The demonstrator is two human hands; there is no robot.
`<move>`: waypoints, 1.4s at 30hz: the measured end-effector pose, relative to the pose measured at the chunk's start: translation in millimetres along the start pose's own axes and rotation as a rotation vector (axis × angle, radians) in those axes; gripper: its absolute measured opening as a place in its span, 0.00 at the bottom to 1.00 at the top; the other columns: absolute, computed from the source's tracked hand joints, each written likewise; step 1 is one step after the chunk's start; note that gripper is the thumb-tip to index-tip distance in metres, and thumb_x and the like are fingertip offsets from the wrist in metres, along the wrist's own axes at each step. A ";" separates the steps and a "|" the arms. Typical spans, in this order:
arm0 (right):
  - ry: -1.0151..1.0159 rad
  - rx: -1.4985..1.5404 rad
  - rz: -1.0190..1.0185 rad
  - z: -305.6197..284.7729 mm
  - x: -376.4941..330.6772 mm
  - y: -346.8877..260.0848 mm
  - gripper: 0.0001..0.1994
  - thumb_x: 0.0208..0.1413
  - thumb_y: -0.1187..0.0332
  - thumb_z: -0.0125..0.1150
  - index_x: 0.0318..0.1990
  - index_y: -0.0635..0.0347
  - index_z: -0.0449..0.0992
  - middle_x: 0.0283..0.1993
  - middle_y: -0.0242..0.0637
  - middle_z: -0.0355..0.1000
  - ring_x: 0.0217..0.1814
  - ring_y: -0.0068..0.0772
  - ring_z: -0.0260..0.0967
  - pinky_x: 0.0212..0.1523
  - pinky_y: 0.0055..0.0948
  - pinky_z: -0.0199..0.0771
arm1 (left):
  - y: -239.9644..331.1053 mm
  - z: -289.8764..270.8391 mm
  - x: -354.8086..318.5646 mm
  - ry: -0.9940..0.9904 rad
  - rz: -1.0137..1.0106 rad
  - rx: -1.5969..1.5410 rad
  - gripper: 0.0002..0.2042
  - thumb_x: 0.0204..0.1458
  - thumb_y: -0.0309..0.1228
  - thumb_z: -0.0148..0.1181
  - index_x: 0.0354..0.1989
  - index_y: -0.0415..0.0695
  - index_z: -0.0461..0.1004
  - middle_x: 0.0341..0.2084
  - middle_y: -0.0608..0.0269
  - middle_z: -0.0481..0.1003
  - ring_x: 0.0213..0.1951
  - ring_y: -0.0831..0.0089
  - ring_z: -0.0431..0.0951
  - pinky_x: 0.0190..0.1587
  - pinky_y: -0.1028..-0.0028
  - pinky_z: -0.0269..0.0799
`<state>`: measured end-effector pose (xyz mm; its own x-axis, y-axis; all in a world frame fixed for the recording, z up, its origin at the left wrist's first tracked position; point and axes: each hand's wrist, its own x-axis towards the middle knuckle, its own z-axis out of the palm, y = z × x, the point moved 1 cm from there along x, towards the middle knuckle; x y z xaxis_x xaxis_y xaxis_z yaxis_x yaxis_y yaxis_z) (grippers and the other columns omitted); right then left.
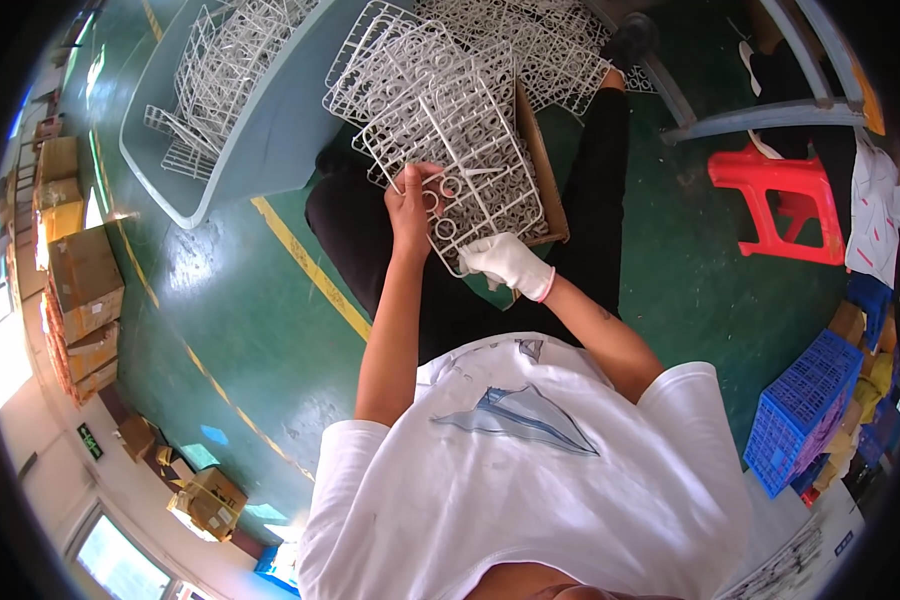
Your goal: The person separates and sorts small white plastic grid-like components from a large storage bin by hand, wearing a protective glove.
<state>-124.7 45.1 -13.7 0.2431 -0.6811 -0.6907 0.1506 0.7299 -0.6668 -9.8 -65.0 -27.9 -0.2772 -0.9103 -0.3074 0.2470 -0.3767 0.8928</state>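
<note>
A light grey plastic moulded frame (462,162) with small rings on its bars is held tilted over my lap. My bare left hand (412,205) grips its left edge, thumb on top, close to some of the rings. In a white glove, my right hand (507,263) has its fingers closed on the frame's near corner. Beneath the frame, a cardboard box (542,170) between my legs holds many loose grey rings, partly seen through the bars. More ring-bearing frames (375,62) are stacked just beyond it.
A large blue-grey bin (270,130) with more frames stands at the far left. Further frames (540,45) lie spread beyond the box. To the right are a red stool (785,205), a metal-legged table (765,118) and a blue crate (802,408). Cardboard boxes (82,285) line the left wall.
</note>
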 end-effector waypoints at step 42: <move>-0.162 0.136 -0.304 -1.0 -18.4 -26.2 0.11 0.54 0.65 0.52 0.25 0.62 0.71 0.13 0.24 0.58 0.10 0.13 0.52 0.13 0.17 0.57 | -10.9 4.3 10.1 -0.030 0.026 -0.006 0.28 0.57 0.53 0.34 0.36 0.35 0.68 0.24 0.61 0.69 0.21 0.74 0.73 0.20 0.81 0.66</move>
<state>-134.1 38.4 16.2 0.3144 -0.8581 -0.4060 0.3624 0.5038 -0.7841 -19.2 -69.3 -39.3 -0.2979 -0.9144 -0.2740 0.2600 -0.3539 0.8984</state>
